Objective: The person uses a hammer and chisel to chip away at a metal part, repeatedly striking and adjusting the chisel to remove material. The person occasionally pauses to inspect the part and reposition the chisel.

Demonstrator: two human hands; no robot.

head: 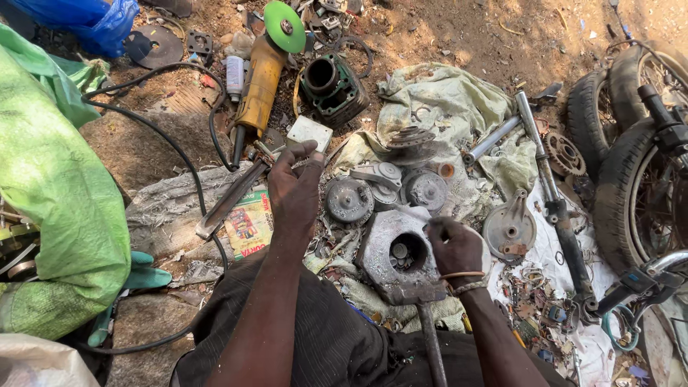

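Observation:
My left hand (pixel 295 188) reaches forward over the ground, fingers curled around a small metal piece near a long flat metal bar (pixel 231 198) and a white square block (pixel 309 132). My right hand (pixel 454 246) rests closed on the top edge of a grey metal engine casing (pixel 396 252) with a round bore, which sits on my lap on a metal rod (pixel 431 344). Round metal clutch parts (pixel 350 199) lie just beyond the casing on a dirty cloth (pixel 444 100).
A yellow angle grinder (pixel 261 79) with a green disc lies ahead with its black cable. An engine cylinder (pixel 333 89) sits beside it. Fork tubes (pixel 548 179), a sprocket (pixel 565 154) and motorcycle wheels (pixel 631 179) lie at right. A green sack (pixel 50 186) fills the left.

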